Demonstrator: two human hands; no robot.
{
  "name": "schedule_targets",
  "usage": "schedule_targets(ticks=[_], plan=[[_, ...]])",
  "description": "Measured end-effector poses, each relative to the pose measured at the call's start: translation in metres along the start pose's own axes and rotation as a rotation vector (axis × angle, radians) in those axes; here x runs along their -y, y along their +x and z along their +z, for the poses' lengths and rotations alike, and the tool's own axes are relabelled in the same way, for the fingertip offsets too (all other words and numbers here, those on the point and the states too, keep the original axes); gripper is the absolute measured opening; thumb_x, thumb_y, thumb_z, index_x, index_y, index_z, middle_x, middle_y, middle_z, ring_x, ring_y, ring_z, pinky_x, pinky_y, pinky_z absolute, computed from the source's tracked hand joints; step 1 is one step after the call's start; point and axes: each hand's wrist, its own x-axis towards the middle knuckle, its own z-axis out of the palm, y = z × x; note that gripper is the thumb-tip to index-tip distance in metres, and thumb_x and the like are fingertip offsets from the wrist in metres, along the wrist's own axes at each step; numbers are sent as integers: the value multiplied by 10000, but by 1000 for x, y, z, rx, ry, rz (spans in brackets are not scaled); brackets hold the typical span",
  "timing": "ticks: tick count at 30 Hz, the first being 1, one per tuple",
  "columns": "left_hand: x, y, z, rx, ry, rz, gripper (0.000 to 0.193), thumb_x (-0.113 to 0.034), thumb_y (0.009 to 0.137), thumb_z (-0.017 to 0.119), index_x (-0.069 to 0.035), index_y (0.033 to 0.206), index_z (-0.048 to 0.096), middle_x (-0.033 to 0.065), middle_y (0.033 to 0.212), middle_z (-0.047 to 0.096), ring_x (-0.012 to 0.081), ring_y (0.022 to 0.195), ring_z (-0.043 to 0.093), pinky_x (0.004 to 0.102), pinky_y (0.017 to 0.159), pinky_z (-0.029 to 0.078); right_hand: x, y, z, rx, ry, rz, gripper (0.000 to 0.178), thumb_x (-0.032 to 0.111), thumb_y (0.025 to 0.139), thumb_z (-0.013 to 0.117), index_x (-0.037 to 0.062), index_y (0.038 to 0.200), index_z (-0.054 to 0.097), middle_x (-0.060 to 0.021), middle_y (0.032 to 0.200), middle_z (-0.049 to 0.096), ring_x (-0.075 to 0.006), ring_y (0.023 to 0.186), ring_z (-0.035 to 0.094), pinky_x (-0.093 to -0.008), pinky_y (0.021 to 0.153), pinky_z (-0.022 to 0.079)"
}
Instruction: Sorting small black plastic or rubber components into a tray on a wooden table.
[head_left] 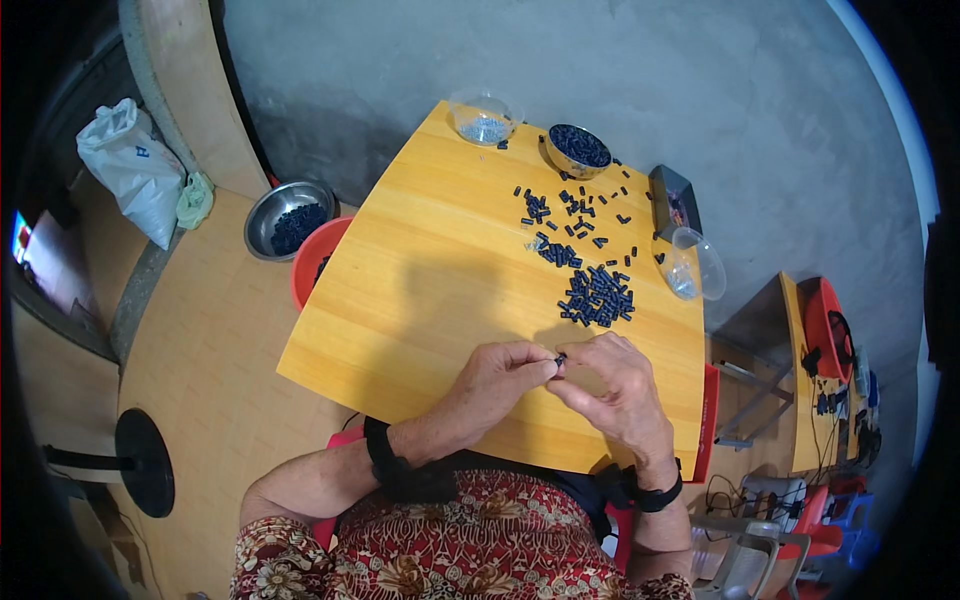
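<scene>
Just above the near part of the yellow table point(390, 310), my two hands meet fingertip to fingertip. Between them is a small black plastic part point(560, 361), mostly covered by the fingers. My left hand point(505, 375) pinches it from the left with thumb and forefinger. From the right, my right hand point(615, 385) closes on it with thumb and forefinger too. Beyond the hands lies a dense pile of black parts point(598, 297) of the same colour. Farther off, more black parts point(560, 252) are scattered loosely.
Along the table's far side stand a clear bowl point(485, 130) of small silvery pieces, a bowl of black parts point(578, 150) and a dark tray point(676, 205). A clear cup point(697, 265) lies tipped at right. Left of the table are a steel basin point(270, 235) and a red tub point(312, 262).
</scene>
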Motion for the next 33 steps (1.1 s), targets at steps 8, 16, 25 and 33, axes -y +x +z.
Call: schedule_targets(ticks=[8, 16, 25, 33], plan=[[-5, -2, 4, 9, -39, -19, 217, -178, 961, 587, 10, 1008, 686, 37, 940, 682, 91, 902, 598, 253, 875, 456, -13, -9, 8, -78, 390, 293, 99, 35, 805, 698, -21, 884, 677, -94, 775, 657, -196, 718, 596, -310, 667, 462], [-3, 0, -1, -27, 73, 55, 185, -145, 953, 585, 8, 989, 683, 12, 898, 668, 70, 881, 583, 241, 846, 460, -3, -7, 21, -192, 111, 214, 60, 36, 790, 713, 17, 829, 671, -95, 756, 653, -242, 702, 609, -330, 637, 467], [-10, -2, -2, -23, -126, -24, 199, -154, 942, 601, 20, 994, 681, 39, 949, 678, 88, 928, 592, 251, 893, 447, 3, 0, 9, -103, -144, -36, 298, 104, 707, 796, 25, 957, 656, -111, 867, 635, -279, 797, 594, -374, 724, 452], [-10, 1, -5, 12, -78, -38, 221, -173, 955, 583, 14, 1000, 693, 41, 976, 678, 98, 958, 586, 263, 928, 427, -1, -1, 14, -168, -215, -96, 293, 102, 686, 803, 29, 927, 655, -98, 798, 610, -272, 760, 590, -381, 706, 447]])
